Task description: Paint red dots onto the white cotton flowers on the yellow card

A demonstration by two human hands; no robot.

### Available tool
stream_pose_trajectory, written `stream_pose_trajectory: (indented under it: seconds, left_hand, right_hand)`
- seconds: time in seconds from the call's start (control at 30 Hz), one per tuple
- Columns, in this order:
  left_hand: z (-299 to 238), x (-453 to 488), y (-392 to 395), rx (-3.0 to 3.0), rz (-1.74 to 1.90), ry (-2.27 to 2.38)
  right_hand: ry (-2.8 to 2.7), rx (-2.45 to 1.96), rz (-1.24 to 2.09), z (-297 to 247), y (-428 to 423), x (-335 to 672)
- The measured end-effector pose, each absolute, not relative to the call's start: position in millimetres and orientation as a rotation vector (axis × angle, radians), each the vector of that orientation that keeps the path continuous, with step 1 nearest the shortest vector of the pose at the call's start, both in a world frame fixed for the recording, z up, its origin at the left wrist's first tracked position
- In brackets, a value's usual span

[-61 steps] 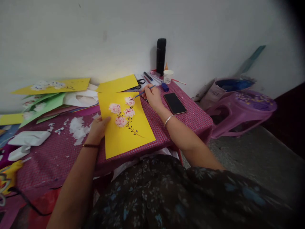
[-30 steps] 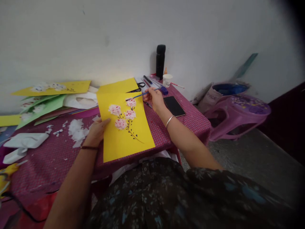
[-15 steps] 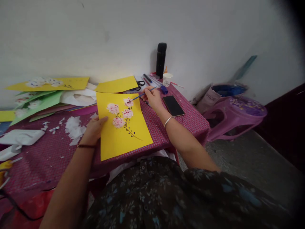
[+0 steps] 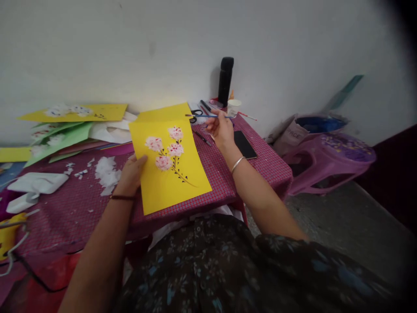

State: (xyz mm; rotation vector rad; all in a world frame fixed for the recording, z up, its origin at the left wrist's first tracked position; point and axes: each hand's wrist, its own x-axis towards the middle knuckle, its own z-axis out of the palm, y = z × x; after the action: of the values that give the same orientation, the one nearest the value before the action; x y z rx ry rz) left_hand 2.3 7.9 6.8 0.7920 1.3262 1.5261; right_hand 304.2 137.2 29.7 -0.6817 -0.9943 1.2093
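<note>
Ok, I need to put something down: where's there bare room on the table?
The tablecloth looks bare between the phone and the near right corner; a narrower strip runs between the held yellow sheet and right forearm. The back is crowded: bottle, cup, papers.

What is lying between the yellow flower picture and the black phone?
In the head view, a slim, dark, pen-like thing lies there on the checked tablecloth; the right hand, holding a blue brush, also shows between them.
</note>
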Motion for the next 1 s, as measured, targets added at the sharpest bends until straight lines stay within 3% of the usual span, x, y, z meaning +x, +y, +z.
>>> stream_pose_trajectory:
  seconds: [0.17, 0.43, 0.87, 1.0]
  left_hand:
    - [9.6, -2.1, 8.4, 0.821, 1.690, 1.227]
    - [10.6, -6.6, 4.8, 0.792, 1.745, 1.166]
    - [10.3, 6.1, -8.8, 0.813, 1.289, 1.182]
    - [7.8, 10.1, -7.7, 0.823, 1.297, 1.202]
  right_hand:
    - [-0.846, -0.596, 1.190, 30.2, 131.8, 301.5]
    - [-1.207, -0.612, 1.330, 22.2, 94.5, 261.7]
    - [-1.076, -0.737, 1.156, 19.8, 101.5, 264.1]
    - [-1.085, -0.744, 1.118, 19.6, 102.1, 265.1]
